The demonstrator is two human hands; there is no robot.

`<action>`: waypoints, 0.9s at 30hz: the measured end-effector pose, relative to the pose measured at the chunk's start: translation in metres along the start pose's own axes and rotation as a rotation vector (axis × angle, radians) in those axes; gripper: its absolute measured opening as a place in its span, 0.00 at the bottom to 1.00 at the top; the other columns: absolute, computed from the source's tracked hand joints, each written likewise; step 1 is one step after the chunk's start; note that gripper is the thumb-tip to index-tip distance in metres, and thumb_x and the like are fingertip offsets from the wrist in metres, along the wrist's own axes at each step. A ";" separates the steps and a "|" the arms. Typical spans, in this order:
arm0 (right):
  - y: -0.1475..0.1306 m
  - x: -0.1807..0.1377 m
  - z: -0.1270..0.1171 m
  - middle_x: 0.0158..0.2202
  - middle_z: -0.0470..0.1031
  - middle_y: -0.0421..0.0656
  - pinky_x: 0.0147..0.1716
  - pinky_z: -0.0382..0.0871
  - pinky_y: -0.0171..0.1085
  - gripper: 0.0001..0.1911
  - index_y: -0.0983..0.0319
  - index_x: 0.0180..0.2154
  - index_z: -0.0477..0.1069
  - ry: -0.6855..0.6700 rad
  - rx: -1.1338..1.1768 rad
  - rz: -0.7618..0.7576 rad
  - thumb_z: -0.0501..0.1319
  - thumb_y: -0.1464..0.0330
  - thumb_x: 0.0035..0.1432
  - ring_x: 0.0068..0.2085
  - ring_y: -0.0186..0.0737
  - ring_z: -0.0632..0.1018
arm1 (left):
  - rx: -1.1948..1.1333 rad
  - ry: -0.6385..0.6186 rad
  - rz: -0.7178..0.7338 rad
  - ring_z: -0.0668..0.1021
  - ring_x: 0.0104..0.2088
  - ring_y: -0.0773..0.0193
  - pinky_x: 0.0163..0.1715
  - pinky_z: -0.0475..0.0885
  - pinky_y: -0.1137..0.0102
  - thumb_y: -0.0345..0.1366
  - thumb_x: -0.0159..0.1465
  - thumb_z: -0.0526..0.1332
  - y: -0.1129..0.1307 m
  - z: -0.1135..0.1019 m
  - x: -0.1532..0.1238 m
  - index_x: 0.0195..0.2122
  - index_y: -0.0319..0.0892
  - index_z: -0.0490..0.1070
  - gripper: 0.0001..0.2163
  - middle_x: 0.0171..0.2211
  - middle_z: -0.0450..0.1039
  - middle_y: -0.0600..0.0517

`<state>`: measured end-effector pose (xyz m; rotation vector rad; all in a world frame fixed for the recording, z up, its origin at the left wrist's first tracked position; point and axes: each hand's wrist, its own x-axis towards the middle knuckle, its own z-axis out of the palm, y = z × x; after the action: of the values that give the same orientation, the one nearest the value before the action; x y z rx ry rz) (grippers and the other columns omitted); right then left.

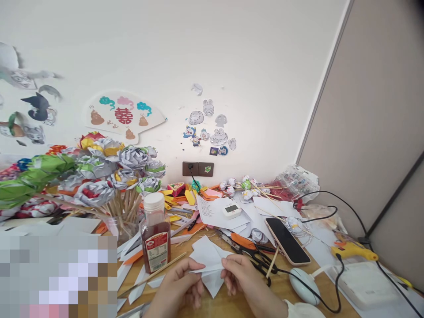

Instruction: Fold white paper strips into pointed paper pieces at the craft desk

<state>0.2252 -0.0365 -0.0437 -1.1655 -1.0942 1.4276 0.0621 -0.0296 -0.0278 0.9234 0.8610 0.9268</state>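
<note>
Between my two hands is a folded piece of white paper [212,265], with pointed corners sticking out above and below my fingers. My left hand [182,282] pinches its left edge between thumb and fingers. On the opposite edge, my right hand [240,278] grips the paper the same way. Just left of my left hand a thin wooden stick [165,268] lies on the table, beside a bottle of dark red drink [155,238] with a white cap. Black-handled scissors [256,260] lie just beyond my right hand.
Paper flowers on sticks [122,172] crowd the left. Paper scraps and a white timer [231,210] cover the back. To the right lie a phone [287,240], a mouse [304,285], a yellow glue gun [354,250] with its cable, and a white box [367,282]. Pixelation hides the lower left.
</note>
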 end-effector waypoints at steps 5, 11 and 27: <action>-0.004 -0.002 0.000 0.12 0.61 0.35 0.15 0.54 0.28 0.20 0.66 0.20 0.66 -0.035 0.001 -0.057 0.58 0.55 0.47 0.14 0.27 0.62 | -0.172 -0.021 -0.065 0.72 0.16 0.71 0.18 0.65 0.77 0.33 0.47 0.64 0.006 -0.002 -0.006 0.31 0.38 0.68 0.10 0.18 0.75 0.53; -0.004 -0.001 -0.002 0.12 0.61 0.36 0.15 0.53 0.28 0.20 0.66 0.19 0.65 0.008 -0.069 -0.103 0.58 0.54 0.47 0.15 0.28 0.62 | -0.246 -0.107 -0.077 0.76 0.22 0.64 0.24 0.67 0.72 0.35 0.52 0.60 0.009 -0.005 -0.006 0.35 0.35 0.69 0.11 0.23 0.77 0.47; -0.004 0.003 -0.008 0.13 0.61 0.36 0.16 0.53 0.30 0.23 0.65 0.20 0.65 0.005 -0.217 -0.243 0.56 0.51 0.49 0.16 0.30 0.62 | 0.026 -0.016 -0.111 0.74 0.17 0.69 0.19 0.66 0.75 0.46 0.41 0.67 -0.001 -0.008 0.007 0.21 0.38 0.63 0.18 0.19 0.75 0.51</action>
<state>0.2335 -0.0319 -0.0413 -1.1400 -1.3640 1.1391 0.0578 -0.0214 -0.0328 0.8947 0.9039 0.8131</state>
